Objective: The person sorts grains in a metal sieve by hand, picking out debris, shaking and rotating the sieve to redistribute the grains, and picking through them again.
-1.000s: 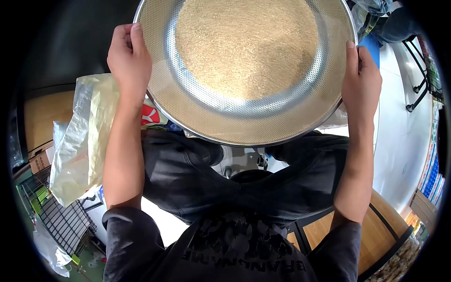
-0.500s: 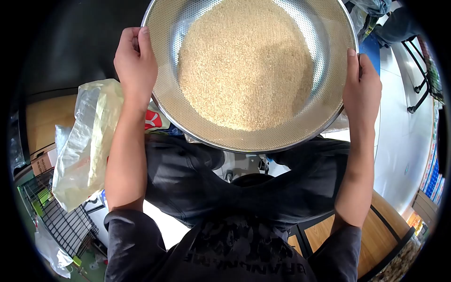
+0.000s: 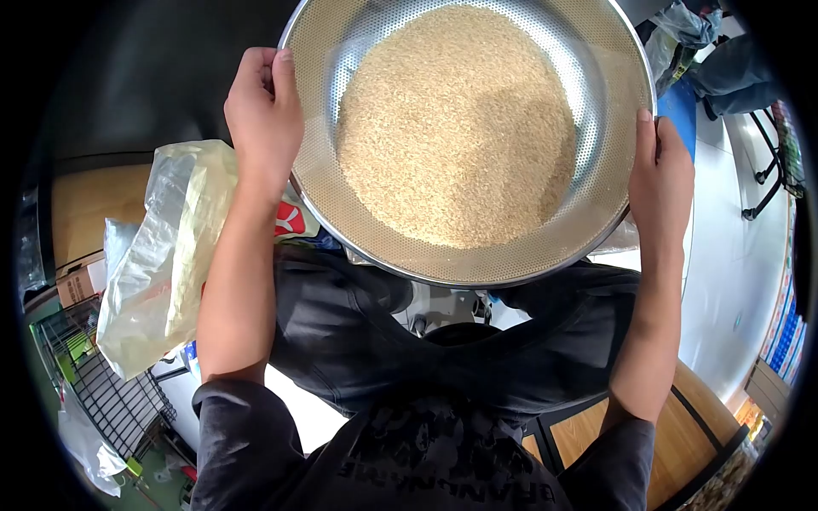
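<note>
A wide round metal sieve (image 3: 400, 251) with a perforated wall and bottom is held up over my lap. A broad heap of small tan grains (image 3: 456, 128) lies in it, covering most of the bottom. My left hand (image 3: 266, 115) is closed around the rim on the left, thumb on top. On the opposite side, my right hand (image 3: 663, 175) grips the rim, its thumb also along the top edge. The fingers under the rim are hidden on both sides. The sieve's far edge runs out of view.
A translucent yellowish plastic bag (image 3: 175, 255) hangs by my left forearm. Below it at left stands a black wire basket (image 3: 119, 400). Wooden seat boards (image 3: 682, 434) are beside me at lower right. Another person's leg (image 3: 737, 72) and a black metal frame (image 3: 771, 162) are at upper right.
The sieve has shifted slightly right and toward me, both hands moving with it and keeping their grip. The grain heap sits slightly lower and further right in view.
</note>
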Available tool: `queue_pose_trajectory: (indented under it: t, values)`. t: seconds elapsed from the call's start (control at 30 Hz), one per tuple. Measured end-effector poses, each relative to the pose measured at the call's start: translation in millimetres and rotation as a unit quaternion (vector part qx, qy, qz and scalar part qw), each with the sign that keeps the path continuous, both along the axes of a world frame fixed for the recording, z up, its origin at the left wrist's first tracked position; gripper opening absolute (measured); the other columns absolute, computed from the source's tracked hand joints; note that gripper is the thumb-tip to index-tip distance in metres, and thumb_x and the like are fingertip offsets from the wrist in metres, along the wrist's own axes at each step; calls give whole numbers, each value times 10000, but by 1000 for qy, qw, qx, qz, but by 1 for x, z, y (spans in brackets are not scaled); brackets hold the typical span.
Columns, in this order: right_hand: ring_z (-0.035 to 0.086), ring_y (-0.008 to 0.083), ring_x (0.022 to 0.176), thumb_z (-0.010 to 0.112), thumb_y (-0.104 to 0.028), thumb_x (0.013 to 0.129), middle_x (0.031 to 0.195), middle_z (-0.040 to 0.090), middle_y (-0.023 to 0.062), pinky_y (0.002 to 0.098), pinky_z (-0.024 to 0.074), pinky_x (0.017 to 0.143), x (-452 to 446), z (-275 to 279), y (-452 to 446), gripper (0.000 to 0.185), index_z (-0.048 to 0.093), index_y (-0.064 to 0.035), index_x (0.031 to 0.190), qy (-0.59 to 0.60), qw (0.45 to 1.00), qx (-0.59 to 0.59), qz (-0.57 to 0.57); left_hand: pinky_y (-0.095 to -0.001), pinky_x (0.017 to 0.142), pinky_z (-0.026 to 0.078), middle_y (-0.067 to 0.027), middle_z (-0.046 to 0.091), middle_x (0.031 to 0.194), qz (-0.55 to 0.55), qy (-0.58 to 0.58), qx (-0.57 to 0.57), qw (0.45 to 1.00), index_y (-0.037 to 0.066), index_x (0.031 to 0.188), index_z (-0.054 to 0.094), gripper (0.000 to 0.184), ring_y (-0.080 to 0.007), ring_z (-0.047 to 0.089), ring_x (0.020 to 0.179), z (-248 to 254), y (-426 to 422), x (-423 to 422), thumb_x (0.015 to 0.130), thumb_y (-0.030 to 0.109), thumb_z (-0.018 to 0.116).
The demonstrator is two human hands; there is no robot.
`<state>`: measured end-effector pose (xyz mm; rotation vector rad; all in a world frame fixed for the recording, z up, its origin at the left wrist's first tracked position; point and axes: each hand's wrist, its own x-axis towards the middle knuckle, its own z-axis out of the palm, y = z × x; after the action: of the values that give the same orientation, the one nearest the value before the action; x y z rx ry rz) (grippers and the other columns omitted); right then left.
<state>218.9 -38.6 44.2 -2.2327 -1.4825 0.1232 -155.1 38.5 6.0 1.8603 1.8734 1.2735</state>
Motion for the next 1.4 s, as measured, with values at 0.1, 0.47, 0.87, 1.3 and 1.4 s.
queue_pose_trajectory:
  t: [0.1,0.47,0.87,1.3,1.4]
  values:
    - [478,315,570,528,-383,1084,668,574,185,424,430,599,4,-2,0,477,538,12,816,4,1000,11,16,-291,586,457,-61,649,700,-4,2,-4,1000,1,1002,645,247,-108,552,597,2,0,1,1058,236,594]
    - [641,455,811,518,-375,1072,833,641,293,482,489,766,21,-20,6,465,635,59,953,97,976,-160,110,-299,658,475,-93,640,764,-72,59,-142,985,-20,1033,646,250,-126,560,683,-8,2,-28,1072,213,565]
    - [641,504,1045,502,-410,1071,1044,688,318,509,502,889,50,-30,22,474,689,24,1099,17,985,-164,54,-521,841,527,-276,697,1008,-43,152,-126,979,22,1082,632,298,-522,627,986,-16,-4,27,1047,298,525]
    - [646,504,1014,480,-436,1077,1022,698,297,531,504,872,24,-23,13,488,689,4,1051,-20,979,-189,76,-427,780,531,-248,685,927,-62,39,-178,981,4,1110,645,270,-414,685,866,-6,3,-10,1062,249,541]
    - [649,500,1012,482,-446,1074,1027,699,298,533,504,880,48,-27,13,496,695,2,1052,-22,988,-147,37,-403,767,531,-226,694,904,-32,124,-94,987,2,1094,649,276,-343,693,823,-12,-5,23,1065,258,550]
